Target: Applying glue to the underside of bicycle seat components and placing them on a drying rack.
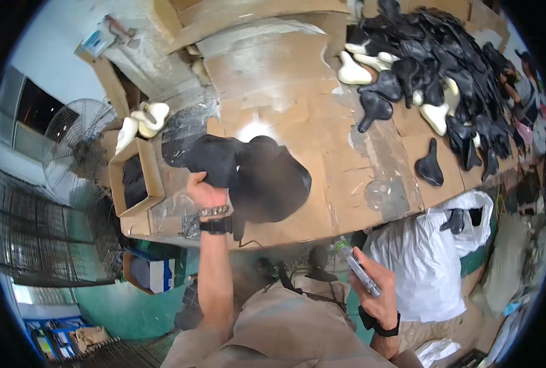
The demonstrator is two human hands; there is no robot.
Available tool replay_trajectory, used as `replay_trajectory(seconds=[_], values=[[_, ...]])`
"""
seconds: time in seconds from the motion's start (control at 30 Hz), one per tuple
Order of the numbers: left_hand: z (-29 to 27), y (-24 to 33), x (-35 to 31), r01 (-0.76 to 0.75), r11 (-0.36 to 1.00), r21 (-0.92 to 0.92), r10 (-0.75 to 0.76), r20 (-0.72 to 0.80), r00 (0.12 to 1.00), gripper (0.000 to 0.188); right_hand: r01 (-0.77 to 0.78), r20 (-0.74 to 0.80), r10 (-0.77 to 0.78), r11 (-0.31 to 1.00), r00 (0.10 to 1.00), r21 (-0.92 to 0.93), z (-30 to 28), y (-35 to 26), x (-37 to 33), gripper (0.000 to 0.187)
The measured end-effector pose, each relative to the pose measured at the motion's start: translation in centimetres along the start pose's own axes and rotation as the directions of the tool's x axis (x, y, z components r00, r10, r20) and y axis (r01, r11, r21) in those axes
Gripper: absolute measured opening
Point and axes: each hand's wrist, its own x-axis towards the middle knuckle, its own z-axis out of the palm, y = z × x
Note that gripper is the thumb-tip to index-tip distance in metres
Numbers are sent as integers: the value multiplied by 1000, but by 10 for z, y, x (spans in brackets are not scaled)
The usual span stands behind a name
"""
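My left hand (208, 191), wrist strapped and braceleted, has its fingers closed on the edge of a dark, flexible black piece (214, 161) over the table's near left part. Beside that edge lies a broader, blurred black piece (273, 181); I cannot tell whether the two are joined. Off the table's front edge, my right hand (377, 288) is wrapped round a clear tube with a green end (359, 270), which tilts up to the left. Part of the tube is hidden by the fingers. A pale haze hangs just beyond the black piece.
Black bicycle saddles (432, 49) pile up at the far right, with cream saddle shapes (352, 69) among them. A cardboard box (138, 178) with dark pieces stands left, near a caged fan (79, 147). White plastic bags (414, 264) sit right of my legs. Cardboard (273, 73) covers the table.
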Motion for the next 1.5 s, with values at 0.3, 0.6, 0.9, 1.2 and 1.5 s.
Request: replay_trajectory(seconds=[0.3,0.6,0.9,1.2,1.5], values=[[-68,103,-137,-255,956,145,284,-234,930,49,90,282,-102,994,954,55,25,-1,40,57],[-187,111,-337,-484,870,96,427,-636,643,29,266,654,-168,963,738,-52,48,-14,37,51],[-265,78,-532,-858,508,-75,277,-929,245,12,307,873,-23,940,488,-147,83,-82,-29,50],[-400,134,-671,-988,58,145,403,-909,-110,47,517,979,132,833,155,-194,226,-142,-94,48],[-623,147,-813,-888,68,454,19,-891,-454,41,778,983,184,619,-8,-110,358,-101,-121,45]])
